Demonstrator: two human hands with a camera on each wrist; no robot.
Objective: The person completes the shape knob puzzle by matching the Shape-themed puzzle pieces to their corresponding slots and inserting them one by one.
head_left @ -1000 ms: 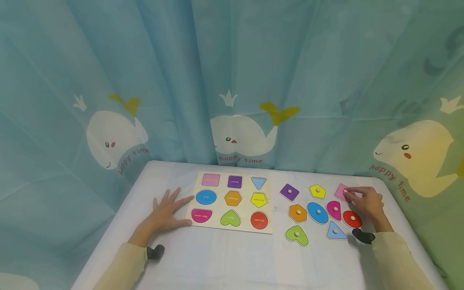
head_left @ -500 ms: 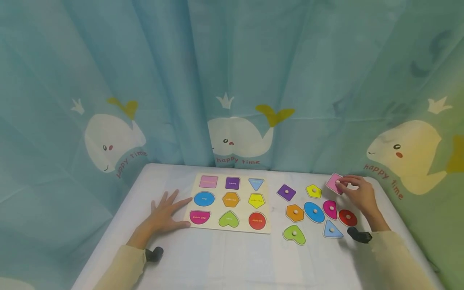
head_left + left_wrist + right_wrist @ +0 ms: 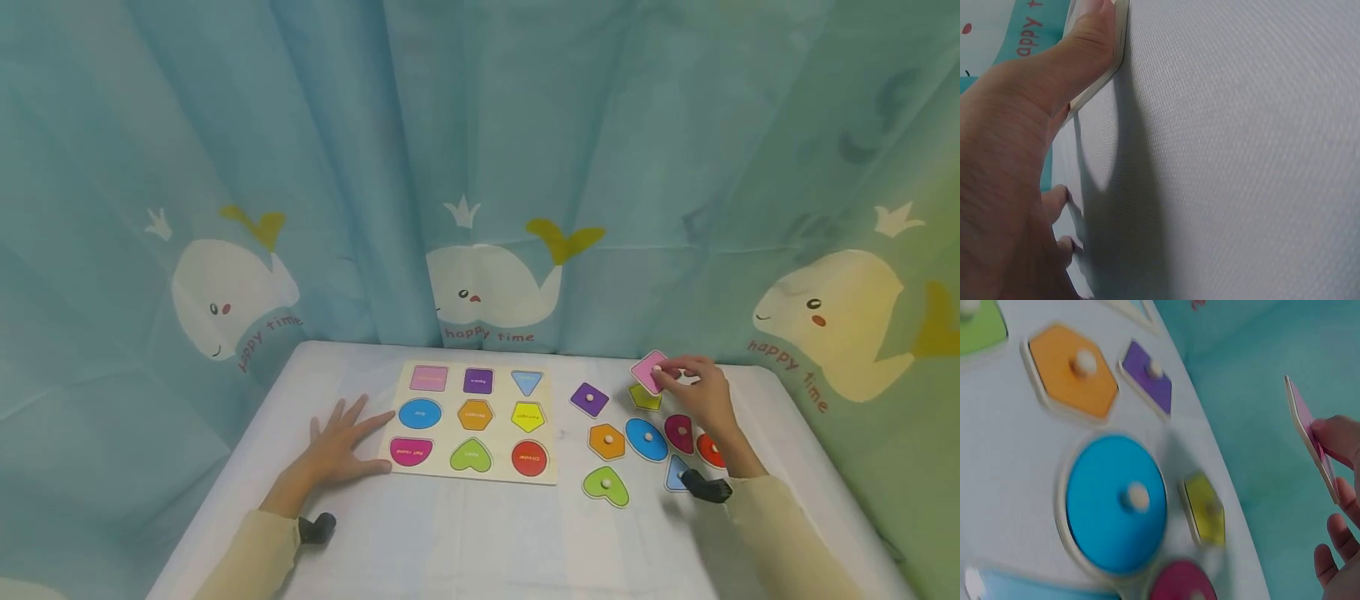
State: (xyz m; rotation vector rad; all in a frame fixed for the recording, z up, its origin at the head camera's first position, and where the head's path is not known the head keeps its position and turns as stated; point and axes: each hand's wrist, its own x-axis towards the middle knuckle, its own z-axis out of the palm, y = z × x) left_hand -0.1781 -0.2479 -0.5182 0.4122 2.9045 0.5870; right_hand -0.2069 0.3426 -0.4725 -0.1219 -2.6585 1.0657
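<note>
My right hand (image 3: pixel 705 398) pinches the round knob of a pink four-sided puzzle piece (image 3: pixel 645 371), held above the table and overlapping the yellow pentagon piece (image 3: pixel 645 398) in the head view. In the right wrist view, thumb and finger hold the pink piece (image 3: pixel 1302 422) nearly edge-on, while the other fingers are loosely bent. At the left, my left hand (image 3: pixel 337 450) lies with spread fingers, its index finger and thumb at the left edge of the cream shape board (image 3: pixel 449 425). That board bears colored, labeled shapes, including a pink one in its far left corner.
Right of the board lie knobbed pieces: a purple square (image 3: pixel 590 400), an orange hexagon (image 3: pixel 606 442), a blue oval (image 3: pixel 647 440), a green heart (image 3: pixel 605 487), a magenta half round (image 3: pixel 679 433), a red circle (image 3: pixel 709 451) and a light blue triangle (image 3: pixel 675 473). A curtain (image 3: pixel 510 167) hangs behind.
My right hand has lifted the pink piece off the table and carried it left, from the far right to over the yellow pentagon. The left hand stays at the board's edge.
</note>
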